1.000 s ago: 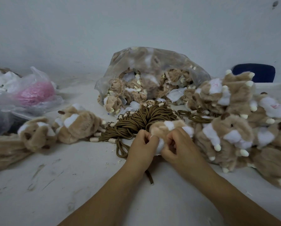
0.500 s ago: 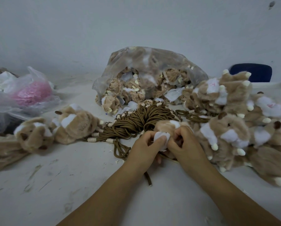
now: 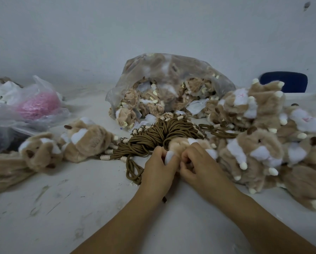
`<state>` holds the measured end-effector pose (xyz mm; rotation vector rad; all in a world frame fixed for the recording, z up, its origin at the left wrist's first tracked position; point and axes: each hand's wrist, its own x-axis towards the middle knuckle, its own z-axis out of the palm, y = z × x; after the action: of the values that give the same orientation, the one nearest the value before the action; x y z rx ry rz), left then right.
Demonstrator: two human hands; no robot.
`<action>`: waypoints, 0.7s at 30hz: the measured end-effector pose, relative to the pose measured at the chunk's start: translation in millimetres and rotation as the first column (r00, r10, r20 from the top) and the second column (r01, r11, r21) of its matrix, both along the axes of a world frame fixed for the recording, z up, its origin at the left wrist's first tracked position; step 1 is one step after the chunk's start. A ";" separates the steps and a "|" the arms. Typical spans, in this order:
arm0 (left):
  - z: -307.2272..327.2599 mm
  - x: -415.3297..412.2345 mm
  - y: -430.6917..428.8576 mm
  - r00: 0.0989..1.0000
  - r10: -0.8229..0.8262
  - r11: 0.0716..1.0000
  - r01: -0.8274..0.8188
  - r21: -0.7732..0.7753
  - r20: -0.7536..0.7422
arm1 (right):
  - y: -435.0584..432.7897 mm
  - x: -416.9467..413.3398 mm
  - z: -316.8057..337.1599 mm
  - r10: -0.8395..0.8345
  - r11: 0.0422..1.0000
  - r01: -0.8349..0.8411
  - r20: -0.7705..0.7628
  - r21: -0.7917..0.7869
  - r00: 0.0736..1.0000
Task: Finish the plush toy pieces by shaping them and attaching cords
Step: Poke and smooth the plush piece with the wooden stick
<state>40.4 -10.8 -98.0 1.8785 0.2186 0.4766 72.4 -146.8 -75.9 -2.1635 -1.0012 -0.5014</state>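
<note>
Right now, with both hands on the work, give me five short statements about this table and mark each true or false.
1. The left hand and the right hand both hold one plush piece. True.
2. The clear bag behind the cord bundle is empty. False: it is stuffed with tan plush pieces.
3. A pile of plush toys lies right of the hands. True.
4. The pink material lies loose on the table. False: it sits inside a plastic bag at the left.
5. The cord bundle is blue. False: it is brown, with pale beads.
</note>
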 end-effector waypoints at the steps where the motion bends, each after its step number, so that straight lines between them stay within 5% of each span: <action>1: 1.5 0.2 0.3 1.000 0.001 1.000 -0.001 -0.022 0.009 | 0.0 0.7 -2.0 -0.004 1.000 0.004 -0.029 0.021 1.000; 10: 8.7 0.9 -2.9 0.985 -0.154 0.955 0.170 -0.243 0.083 | -6.1 10.9 -10.6 -0.109 0.967 0.156 -0.225 0.203 0.968; 16: 8.0 0.8 -2.5 0.956 -0.284 0.824 0.285 -0.489 0.080 | -7.9 12.5 -7.6 -0.032 0.960 0.104 -0.265 0.262 0.964; 21: 9.4 2.6 2.2 0.930 -0.368 0.818 0.336 -0.467 0.024 | -11.0 10.5 -5.5 0.004 0.973 0.046 -0.218 0.224 0.976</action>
<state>43.0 -8.6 -88.6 1.4148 0.0181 0.0877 82.9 -157.7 -81.4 -1.9754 -0.7621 -0.3610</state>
